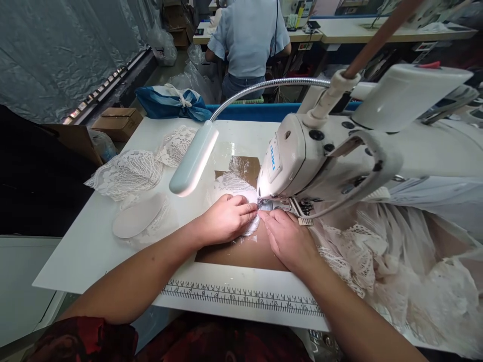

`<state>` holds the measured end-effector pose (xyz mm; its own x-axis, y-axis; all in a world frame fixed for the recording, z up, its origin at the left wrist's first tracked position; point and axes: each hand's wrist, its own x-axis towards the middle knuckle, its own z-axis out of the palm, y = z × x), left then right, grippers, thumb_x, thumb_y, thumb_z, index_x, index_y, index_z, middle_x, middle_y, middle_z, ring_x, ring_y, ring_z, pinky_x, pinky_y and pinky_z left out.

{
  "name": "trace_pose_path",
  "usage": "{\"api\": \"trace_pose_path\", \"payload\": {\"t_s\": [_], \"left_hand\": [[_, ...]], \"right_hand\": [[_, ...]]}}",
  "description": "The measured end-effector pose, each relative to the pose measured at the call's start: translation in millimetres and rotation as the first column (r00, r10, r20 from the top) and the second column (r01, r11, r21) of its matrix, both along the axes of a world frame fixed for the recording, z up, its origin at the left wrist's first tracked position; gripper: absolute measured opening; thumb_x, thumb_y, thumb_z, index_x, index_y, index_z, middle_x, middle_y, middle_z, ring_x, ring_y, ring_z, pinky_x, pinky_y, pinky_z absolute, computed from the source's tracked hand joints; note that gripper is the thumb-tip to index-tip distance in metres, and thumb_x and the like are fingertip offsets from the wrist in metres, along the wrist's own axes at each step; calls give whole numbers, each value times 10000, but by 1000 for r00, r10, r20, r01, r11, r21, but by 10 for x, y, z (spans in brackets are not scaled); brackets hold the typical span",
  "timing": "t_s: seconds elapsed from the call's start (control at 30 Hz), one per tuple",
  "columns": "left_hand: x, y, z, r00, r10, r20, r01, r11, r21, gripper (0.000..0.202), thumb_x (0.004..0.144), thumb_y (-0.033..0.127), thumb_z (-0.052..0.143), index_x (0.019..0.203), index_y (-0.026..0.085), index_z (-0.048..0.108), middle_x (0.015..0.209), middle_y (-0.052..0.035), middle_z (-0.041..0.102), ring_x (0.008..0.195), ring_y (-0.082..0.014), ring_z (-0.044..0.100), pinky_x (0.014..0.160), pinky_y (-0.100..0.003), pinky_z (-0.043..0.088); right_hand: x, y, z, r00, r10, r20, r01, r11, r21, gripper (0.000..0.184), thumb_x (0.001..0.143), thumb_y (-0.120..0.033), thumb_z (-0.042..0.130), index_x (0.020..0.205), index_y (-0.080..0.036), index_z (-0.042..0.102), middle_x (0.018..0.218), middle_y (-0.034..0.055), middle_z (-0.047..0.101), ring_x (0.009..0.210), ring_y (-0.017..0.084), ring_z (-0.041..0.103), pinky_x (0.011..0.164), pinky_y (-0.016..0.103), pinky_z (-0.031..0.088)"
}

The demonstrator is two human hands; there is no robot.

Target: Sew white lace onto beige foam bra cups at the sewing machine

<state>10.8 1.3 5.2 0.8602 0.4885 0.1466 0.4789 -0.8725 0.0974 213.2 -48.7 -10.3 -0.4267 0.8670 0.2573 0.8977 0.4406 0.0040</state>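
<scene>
A white lace piece (234, 185) lies under the head of a white sewing machine (290, 156). My left hand (228, 217) has its fingers drawn together and pressed on the lace, just left of the needle area. Right of the needle area, my right hand (289, 235) pinches the edge of the same piece with thumb and forefinger. Both sets of fingertips are close to the presser foot (263, 203), which is partly hidden by the machine head. Brown board (241, 255) covers the tabletop beneath my hands.
A lamp (194, 158) on a bent metal neck hangs over the table. Lace pieces (128, 173) and an oval pad (138, 216) lie left. Sheer lace fabric (400, 261) is heaped right. A ruler strip (241, 297) runs along the front edge. A person (251, 40) sits beyond.
</scene>
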Motion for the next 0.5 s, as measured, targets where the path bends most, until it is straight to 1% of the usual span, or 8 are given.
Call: {"api": "trace_pose_path", "payload": {"t_s": [0.13, 0.2, 0.27, 0.37, 0.43, 0.5], "left_hand": [[0, 19, -17, 999, 28, 37, -26, 999, -48, 362, 966, 302, 414, 1236, 120, 571, 1311, -115, 573, 1083, -251, 502, 860, -390, 400], [-4, 24, -13, 997, 43, 59, -39, 997, -65, 352, 962, 302, 414, 1218, 126, 581, 1302, -124, 577, 1088, -256, 507, 874, -401, 404], [-22, 26, 11, 996, 46, 81, -39, 996, -81, 337, 952, 298, 429, 1196, 130, 590, 1284, -126, 586, 1093, -256, 512, 884, -405, 410], [-82, 34, 79, 995, 19, 93, -6, 990, -138, 332, 911, 371, 505, 1129, 148, 618, 1263, -114, 593, 1103, -260, 514, 911, -411, 412], [-126, 44, 121, 995, -8, 97, 26, 981, -192, 331, 864, 419, 572, 1053, 156, 638, 1259, -106, 590, 1105, -265, 514, 925, -408, 414], [-152, 54, 137, 994, -33, 106, 56, 972, -227, 267, 848, 389, 598, 969, 157, 649, 1248, -98, 592, 1104, -261, 517, 927, -396, 418]], "right_hand": [[-1, 1, 17, 1000, 7, -8, -7, 1000, 1, 399, 836, -72, 456, 1157, -196, 658, 903, 48, 702, 796, 200, 584, 634, 305, 382], [4, 1, 28, 1000, 13, -21, -14, 1000, -11, 390, 833, -67, 450, 1132, -198, 665, 873, 44, 698, 777, 193, 585, 625, 301, 380], [12, -1, 32, 998, 21, -55, -23, 999, -25, 385, 839, -71, 446, 1129, -199, 663, 899, 42, 703, 791, 188, 593, 644, 294, 393], [26, -6, 29, 992, 13, -124, -19, 998, -55, 366, 870, -104, 443, 1163, -192, 643, 979, 50, 710, 877, 190, 613, 716, 281, 420], [32, -8, 27, 989, -13, -150, 1, 996, -85, 328, 897, -145, 443, 1153, -188, 644, 975, 58, 714, 905, 194, 622, 746, 279, 426], [32, -8, 27, 987, -32, -160, 16, 995, -103, 289, 917, -192, 449, 1124, -189, 650, 943, 59, 716, 886, 193, 633, 747, 278, 428]]}}
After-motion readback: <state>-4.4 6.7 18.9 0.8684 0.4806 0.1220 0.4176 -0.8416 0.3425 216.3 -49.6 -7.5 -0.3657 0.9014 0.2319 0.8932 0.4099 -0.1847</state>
